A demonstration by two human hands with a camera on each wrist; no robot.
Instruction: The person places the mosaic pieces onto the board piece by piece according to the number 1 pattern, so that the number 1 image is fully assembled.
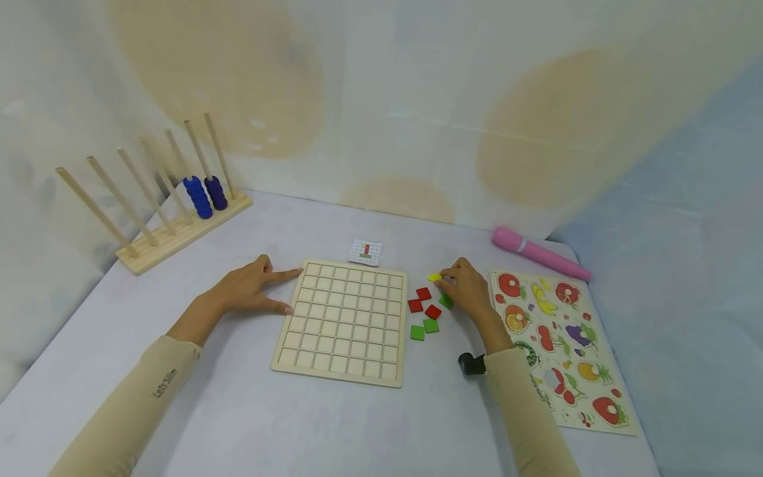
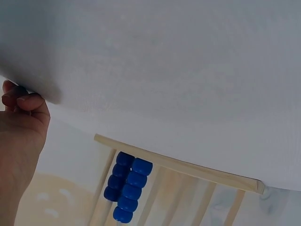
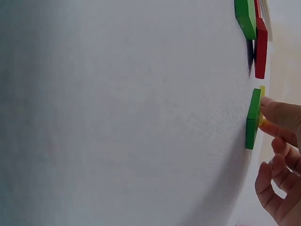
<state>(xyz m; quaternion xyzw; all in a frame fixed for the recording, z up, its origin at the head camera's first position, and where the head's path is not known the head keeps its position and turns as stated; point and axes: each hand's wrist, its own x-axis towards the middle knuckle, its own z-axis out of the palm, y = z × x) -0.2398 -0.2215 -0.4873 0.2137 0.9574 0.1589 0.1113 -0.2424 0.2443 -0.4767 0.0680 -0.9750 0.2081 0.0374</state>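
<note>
A wooden grid board point(image 1: 397, 383) lies flat on the table. My left hand point(image 1: 246, 286) is at its left side, index finger and thumb stretched out to the edge, the index finger at the far corner. To the right of the board my right hand point(image 1: 467, 286) pinches a yellow square tile point(image 1: 435, 277) between thumb and index finger, low over the table. A green tile point(image 3: 253, 120) lies right by those fingertips, partly hiding the yellow one in the right wrist view. Red tiles point(image 1: 415, 305) and two more green tiles point(image 1: 431, 326) lie loosely between board and hand.
A small printed pattern card point(image 1: 365, 252) lies beyond the board. The wooden peg stand point(image 1: 185, 232) with blue beads point(image 1: 198, 197) is at the far left. On the right are a fruit puzzle board point(image 1: 560, 351), a pink tube-shaped object point(image 1: 539, 254) and a small black object point(image 1: 471, 364) by the right sleeve.
</note>
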